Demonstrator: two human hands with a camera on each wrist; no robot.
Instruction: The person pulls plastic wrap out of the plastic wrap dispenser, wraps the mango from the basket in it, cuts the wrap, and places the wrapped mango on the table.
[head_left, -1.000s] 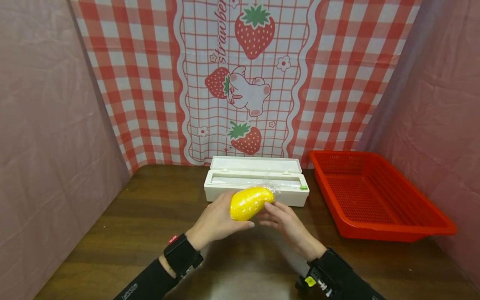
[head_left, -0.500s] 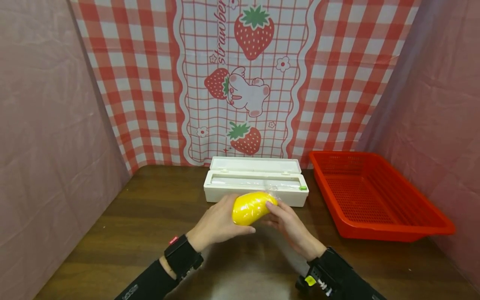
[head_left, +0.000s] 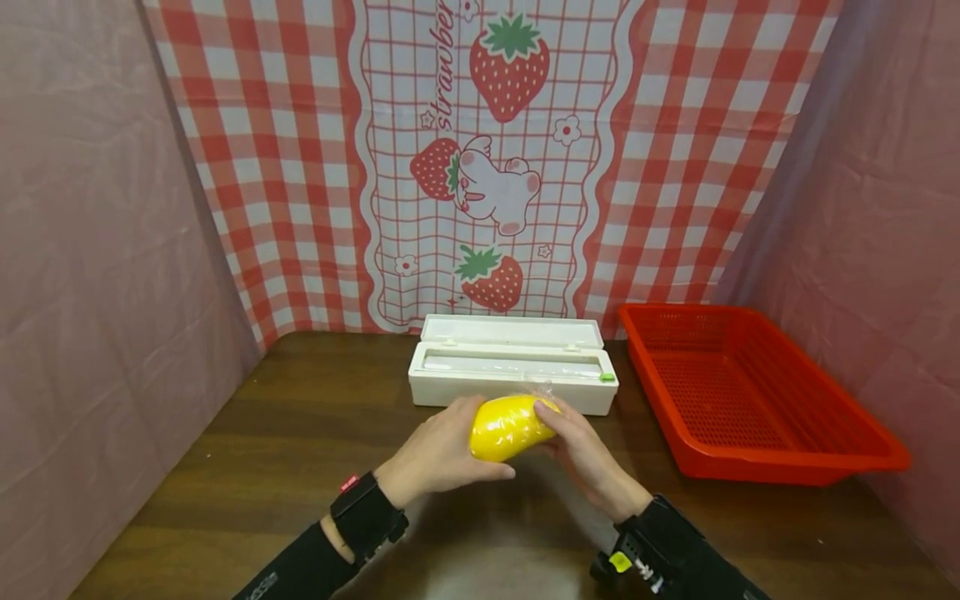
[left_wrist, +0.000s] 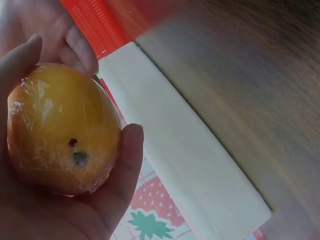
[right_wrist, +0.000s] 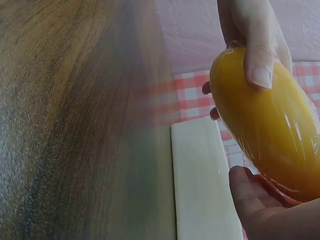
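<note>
A yellow mango (head_left: 504, 433) tightly wrapped in clear cling film is held between both hands above the table. My left hand (head_left: 438, 450) grips its left end, the thumb lying along the near side. The right hand (head_left: 591, 462) holds the other end, with its thumb on top and the remaining fingers mostly hidden underneath. A loose tuft of film sticks up at that right end. In the left wrist view the mango's end (left_wrist: 65, 120) shows a dark spot and a small greenish patch. The right wrist view shows the film stretched smooth along the mango's side (right_wrist: 280, 120).
Behind the hands stands a white cling film dispenser (head_left: 491, 392) with its lid raised and a green slider (head_left: 607, 377) at its right. A red plastic basket (head_left: 682, 433) is at the right. Checked cloth hangs behind the wooden table (head_left: 300, 400), pink cloth at both sides.
The mango has come down a little, nearer the body and slightly rightward. The right thumb now lies further over its end. The film tuft shows less.
</note>
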